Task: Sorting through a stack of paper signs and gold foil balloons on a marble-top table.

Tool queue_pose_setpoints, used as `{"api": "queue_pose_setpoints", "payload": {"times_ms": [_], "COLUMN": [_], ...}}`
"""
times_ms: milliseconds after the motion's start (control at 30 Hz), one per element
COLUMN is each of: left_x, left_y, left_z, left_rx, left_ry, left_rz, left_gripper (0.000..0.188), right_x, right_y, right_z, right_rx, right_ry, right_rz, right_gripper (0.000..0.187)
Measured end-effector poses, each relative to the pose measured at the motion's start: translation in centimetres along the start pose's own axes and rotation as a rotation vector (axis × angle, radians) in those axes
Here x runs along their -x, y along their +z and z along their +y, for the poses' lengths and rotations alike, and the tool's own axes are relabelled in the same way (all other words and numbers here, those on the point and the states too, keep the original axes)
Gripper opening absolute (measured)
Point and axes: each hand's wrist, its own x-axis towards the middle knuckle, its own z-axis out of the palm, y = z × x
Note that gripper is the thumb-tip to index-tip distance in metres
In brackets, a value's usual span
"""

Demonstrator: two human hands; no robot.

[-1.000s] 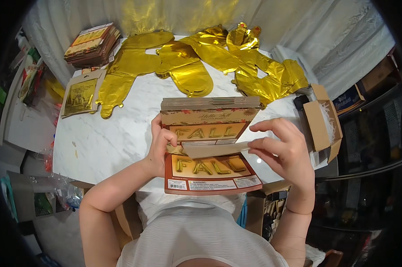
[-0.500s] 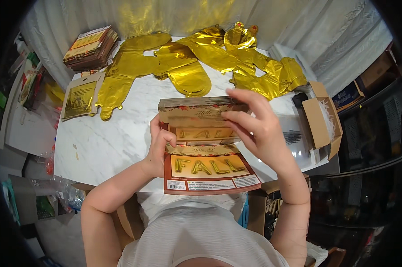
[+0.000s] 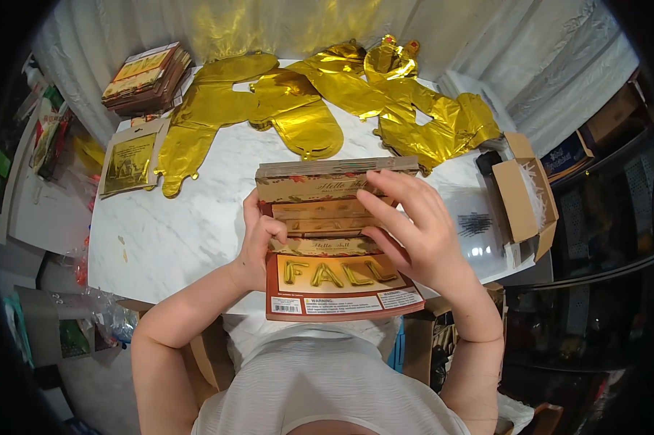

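A stack of printed packaging cards is folded open like a book above the table's near edge. Its lower flap shows gold balloon letters on a brown-red ground. My left hand is closed round the stack's left side, its thumb bent at the fold. On the right side my right hand has its fingertips on the upper cards and its thumb near the fold. Several card edges are bunched along the top. Beyond the stack lie flat gold foil balloons.
More cards are piled at the far left of the marbled table. A packaged gold foil item lies nearer. At the right stand clear plastic bags and an open cardboard box. A pale curtain hangs behind.
My right hand has come slightly down and its fingers have moved from the top edge onto the cards' face. The upper cards lean back more. My left hand keeps its hold.
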Motion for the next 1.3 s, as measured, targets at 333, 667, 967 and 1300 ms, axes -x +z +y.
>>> {"api": "queue_pose_setpoints", "payload": {"times_ms": [333, 667, 967, 1300], "left_x": [0.2, -1.1, 0.1, -0.1], "left_y": [0.2, 1.1, 1.0, 1.0], "left_z": [-0.7, 0.5, -1.0, -0.5], "left_rx": [0.053, 0.272, 0.275, 0.259], "left_ry": [0.054, 0.066, 0.077, 0.049], "left_rz": [0.023, 0.100, 0.129, 0.132], "left_gripper": [0.068, 0.092, 0.091, 0.088], "right_x": [-0.4, -0.6, 0.0, -0.1], "right_y": [0.3, 0.8, -1.5, -0.6], "right_z": [-0.3, 0.0, -2.6, -1.9], "right_rx": [-0.063, -0.034, -0.104, -0.108], "right_ry": [0.154, 0.174, 0.174, 0.171], "right_rz": [-0.074, 0.011, -0.137, -0.071], "right_gripper": [0.061, 0.054, 0.038, 0.042]}}
